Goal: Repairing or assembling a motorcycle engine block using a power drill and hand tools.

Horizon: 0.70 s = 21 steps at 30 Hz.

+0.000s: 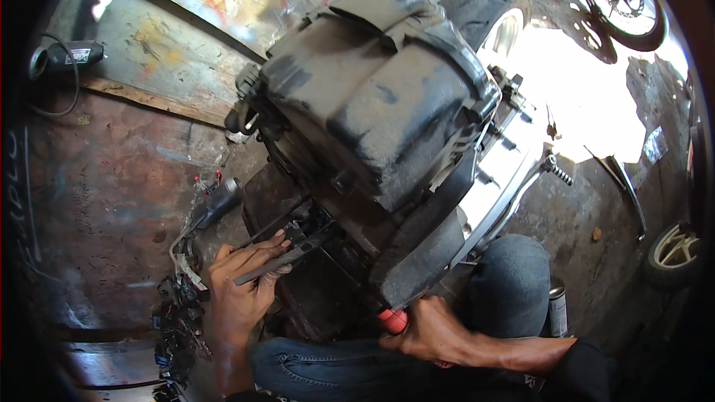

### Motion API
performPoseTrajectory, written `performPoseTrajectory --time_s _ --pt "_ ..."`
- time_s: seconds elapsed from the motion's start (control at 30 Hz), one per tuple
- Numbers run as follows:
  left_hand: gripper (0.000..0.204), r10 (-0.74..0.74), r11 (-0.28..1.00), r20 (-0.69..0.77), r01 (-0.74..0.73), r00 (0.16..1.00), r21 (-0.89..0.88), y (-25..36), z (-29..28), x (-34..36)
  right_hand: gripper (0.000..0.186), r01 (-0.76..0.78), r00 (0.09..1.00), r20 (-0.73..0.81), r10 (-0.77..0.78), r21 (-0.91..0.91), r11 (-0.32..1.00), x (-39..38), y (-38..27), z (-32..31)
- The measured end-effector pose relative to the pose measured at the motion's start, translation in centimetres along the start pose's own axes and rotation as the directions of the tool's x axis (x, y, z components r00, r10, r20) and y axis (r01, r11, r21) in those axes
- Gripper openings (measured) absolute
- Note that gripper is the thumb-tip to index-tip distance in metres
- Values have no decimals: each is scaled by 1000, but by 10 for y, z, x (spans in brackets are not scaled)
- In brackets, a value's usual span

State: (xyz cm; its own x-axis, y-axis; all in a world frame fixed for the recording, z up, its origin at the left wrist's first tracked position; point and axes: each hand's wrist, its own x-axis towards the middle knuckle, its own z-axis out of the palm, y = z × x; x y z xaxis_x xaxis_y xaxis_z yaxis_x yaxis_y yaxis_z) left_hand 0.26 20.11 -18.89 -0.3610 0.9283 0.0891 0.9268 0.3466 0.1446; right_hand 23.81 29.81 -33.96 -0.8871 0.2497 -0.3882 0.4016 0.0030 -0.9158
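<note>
A partly stripped scooter, its dusty dark plastic housing (402, 97) uppermost, fills the middle. At its near left side my left hand (246, 275) is closed around a flat dark bar (279, 262), which slants up toward the dark opening in the frame. Whether the bar is fixed to the scooter I cannot tell. Below the long black cover (424, 260) on the near right, my right hand (432, 331) is closed on a tool with a rounded red handle (393, 320). The tool's working end is hidden.
Wiring and small parts (175, 327) lie at the left, near a dark cylinder (221, 201). A muffler (71, 56) rests on the boards at far left. A spray can (557, 313) stands beside my knee (510, 283). Wheels (625, 0) are at the right.
</note>
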Motion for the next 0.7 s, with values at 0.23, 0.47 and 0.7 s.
performPoseTrajectory --time_s 0.23,0.47,0.7 --pt "17 11 999 -52 -13 999 -35 -3 4 -3 53 -15 999 -51 14 -11 1000 -1 0 3" --pt "14 3 1000 -41 -4 999 -24 -4 3 -2 54 -198 972 124 201 -40 979 1 -15 -7" --pt "18 15 1000 -38 -15 999 -9 -1 3 -3 54 -108 993 58 104 70 992 -4 -16 -8"
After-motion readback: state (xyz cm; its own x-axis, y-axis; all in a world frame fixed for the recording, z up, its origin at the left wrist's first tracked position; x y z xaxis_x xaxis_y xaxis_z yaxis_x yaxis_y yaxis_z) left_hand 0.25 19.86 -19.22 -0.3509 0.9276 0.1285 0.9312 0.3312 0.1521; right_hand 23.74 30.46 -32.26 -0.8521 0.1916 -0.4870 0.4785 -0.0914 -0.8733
